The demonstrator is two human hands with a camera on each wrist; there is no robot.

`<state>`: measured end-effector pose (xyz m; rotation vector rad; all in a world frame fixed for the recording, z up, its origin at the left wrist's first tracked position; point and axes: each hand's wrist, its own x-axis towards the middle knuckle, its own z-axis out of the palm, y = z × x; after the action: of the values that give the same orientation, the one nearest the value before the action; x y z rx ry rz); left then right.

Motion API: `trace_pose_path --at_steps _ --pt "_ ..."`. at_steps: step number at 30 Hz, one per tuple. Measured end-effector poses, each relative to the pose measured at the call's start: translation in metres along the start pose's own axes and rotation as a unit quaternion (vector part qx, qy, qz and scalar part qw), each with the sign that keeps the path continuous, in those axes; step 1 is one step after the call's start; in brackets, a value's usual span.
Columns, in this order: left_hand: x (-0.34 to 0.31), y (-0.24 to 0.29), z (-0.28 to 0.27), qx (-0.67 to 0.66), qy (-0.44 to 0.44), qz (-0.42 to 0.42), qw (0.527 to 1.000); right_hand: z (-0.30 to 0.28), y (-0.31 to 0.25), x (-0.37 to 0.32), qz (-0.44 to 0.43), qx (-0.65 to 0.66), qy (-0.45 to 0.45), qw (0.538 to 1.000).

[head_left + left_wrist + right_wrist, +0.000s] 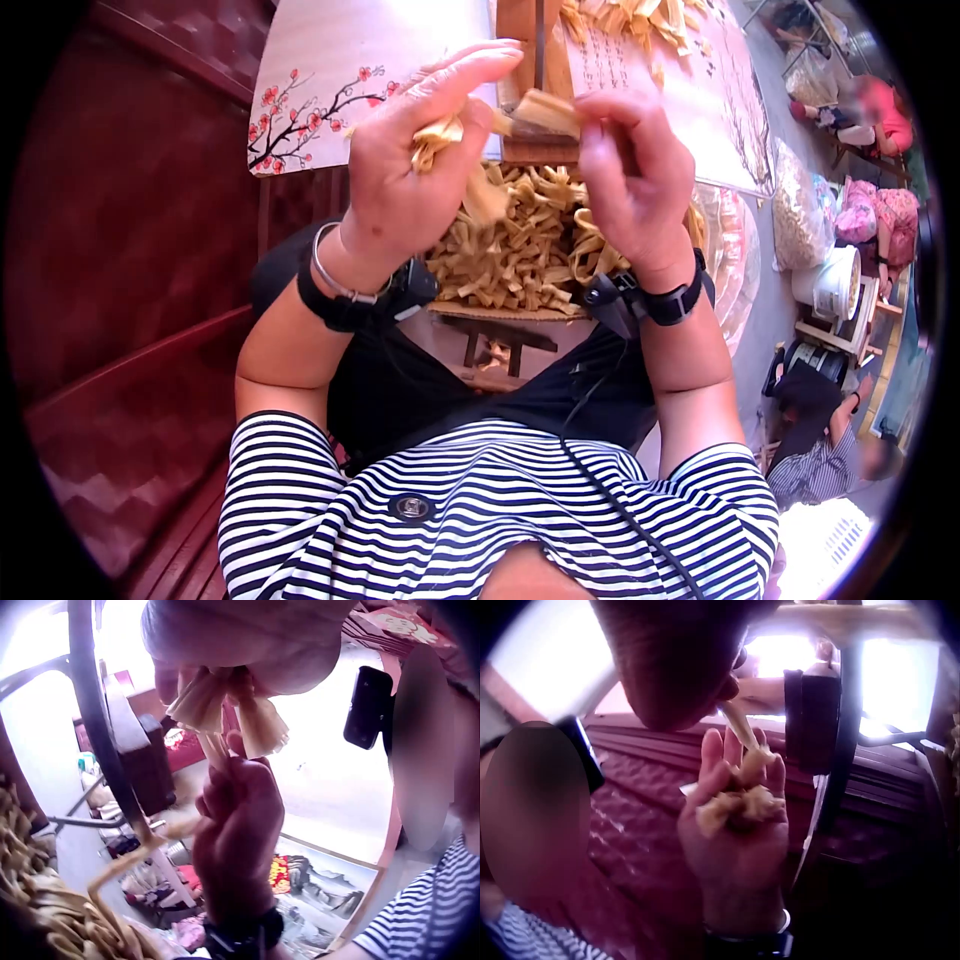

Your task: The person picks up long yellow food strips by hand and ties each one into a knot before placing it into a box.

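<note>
My left hand (400, 180) holds a small bunch of pale yellow, flat strips (436, 142) across its palm, under the thumb. Fanned, cut-looking ends of that bunch (262, 727) hang below the hand in the left wrist view. My right hand (640, 180) pinches a strip (547, 112) between thumb and fingertips, in front of a wooden block (540, 150). In the right wrist view, a strip (739, 724) runs from the right fingertips down to the left hand (739, 862), whose fingers point upward. Below both hands lies a heap of similar strips (520, 240).
A dark upright bar (97, 712) rises beside the hands from the block. Printed sheets with blossom branches (330, 120) cover the surface beyond, with more strips (640, 25) on it. Red panelling (130, 220) stands at the left. Other people (880, 115) sit at the right among bags and buckets.
</note>
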<state>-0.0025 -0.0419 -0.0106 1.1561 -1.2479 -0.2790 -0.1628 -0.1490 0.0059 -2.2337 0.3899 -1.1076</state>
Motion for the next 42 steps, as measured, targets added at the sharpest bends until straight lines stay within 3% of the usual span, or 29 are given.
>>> trace_pose_path --at_steps 2,3,4,6,7,8,9,11,12,13,14,16,17,18,19,21,23,24,26,27,28,30,31,32,34,35,38,39,42 --pt "-0.008 0.012 0.01 -0.109 0.002 -0.024 0.994 0.007 -0.001 0.001 -0.127 -0.008 0.005 0.992" --pt "-0.013 0.023 0.015 -0.16 -0.002 -0.142 0.977 0.009 -0.008 0.001 -0.143 0.016 0.009 0.99" --pt "-0.017 0.023 0.016 -0.249 -0.016 -0.231 0.94 0.012 -0.013 0.0 -0.158 0.04 0.013 0.986" --pt "-0.024 0.019 0.019 -0.412 -0.045 -0.397 0.819 0.009 -0.015 -0.002 -0.219 0.026 -0.021 0.975" --pt "-0.023 0.02 0.023 -0.326 -0.115 -0.388 0.854 0.004 -0.016 -0.002 -0.24 0.029 -0.062 0.968" --pt "-0.019 0.024 0.019 -0.231 -0.206 -0.43 0.848 0.0 -0.013 -0.001 -0.235 0.052 -0.05 0.969" --pt "-0.025 0.017 0.021 -0.229 -0.281 -0.407 0.838 -0.004 -0.009 -0.001 -0.231 0.074 -0.037 0.969" --pt "-0.025 0.017 0.017 -0.293 -0.406 -0.393 0.772 -0.011 -0.007 -0.001 -0.221 0.088 -0.027 0.971" --pt "-0.015 0.032 0.009 -0.355 -0.453 -0.407 0.71 -0.014 -0.008 -0.001 -0.216 0.084 -0.029 0.972" --pt "-0.008 0.046 0.006 -0.42 -0.424 -0.416 0.686 -0.014 -0.005 -0.004 -0.229 0.057 -0.038 0.971" --pt "-0.012 0.047 0.0 -0.404 -0.37 -0.339 0.765 -0.009 -0.008 -0.008 -0.196 0.046 -0.029 0.979" --pt "0.007 0.051 -0.014 -0.259 -0.36 -0.228 0.867 0.008 -0.014 -0.016 -0.09 0.022 0.027 0.995" --pt "0.012 0.051 -0.016 -0.09 -0.323 -0.128 0.934 0.01 -0.019 -0.019 0.025 -0.021 -0.024 0.999" --pt "0.014 0.051 -0.017 0.082 -0.268 -0.021 0.96 0.009 -0.015 -0.018 0.068 -0.02 -0.082 0.994" --pt "0.011 0.054 -0.01 0.177 -0.218 -0.028 0.96 0.009 -0.015 -0.015 0.151 0.134 -0.115 0.973" --pt "0.009 0.048 -0.008 0.163 -0.228 0.066 0.958 0.004 -0.022 -0.008 0.295 0.364 -0.205 0.859" --pt "0.009 0.055 -0.01 0.157 -0.224 0.11 0.955 -0.001 -0.034 -0.003 0.411 0.502 -0.314 0.694" --pt "0.007 0.061 -0.01 0.159 -0.197 0.128 0.959 0.006 -0.04 -0.009 0.461 0.582 -0.297 0.6" --pt "-0.002 0.059 -0.013 0.146 -0.116 0.17 0.968 0.017 -0.05 -0.017 0.455 0.64 -0.266 0.559" --pt "-0.003 0.061 -0.013 0.192 -0.105 0.181 0.959 0.015 -0.056 -0.016 0.491 0.612 -0.228 0.576" --pt "-0.003 0.065 -0.012 0.245 -0.093 0.189 0.946 0.014 -0.051 -0.016 0.487 0.555 -0.195 0.645" --pt "0.0 0.05 -0.008 0.288 -0.068 0.195 0.935 0.013 -0.042 -0.01 0.415 0.501 -0.05 0.758" --pt "0.003 0.04 -0.012 0.288 -0.096 0.183 0.935 0.007 -0.041 -0.009 0.385 0.468 -0.053 0.794" --pt "0.005 0.036 -0.007 0.22 -0.085 0.148 0.961 0.002 -0.039 -0.009 0.354 0.431 -0.051 0.828" --pt "0.004 0.044 -0.01 0.132 -0.15 0.021 0.98 0.009 -0.033 -0.013 0.221 0.366 -0.048 0.903" --pt "0.004 0.044 -0.014 0.14 -0.166 0.007 0.976 0.002 -0.034 -0.01 0.229 0.308 -0.093 0.919" --pt "-0.003 0.039 -0.017 0.178 -0.193 -0.003 0.965 0.011 -0.024 -0.011 0.039 0.117 -0.133 0.983" --pt "-0.004 0.038 -0.013 0.209 -0.183 0.019 0.961 0.014 -0.023 -0.011 0.04 0.086 -0.137 0.986" --pt "-0.002 0.032 -0.013 0.208 -0.16 0.088 0.961 0.01 -0.029 -0.008 0.169 0.045 -0.209 0.962"
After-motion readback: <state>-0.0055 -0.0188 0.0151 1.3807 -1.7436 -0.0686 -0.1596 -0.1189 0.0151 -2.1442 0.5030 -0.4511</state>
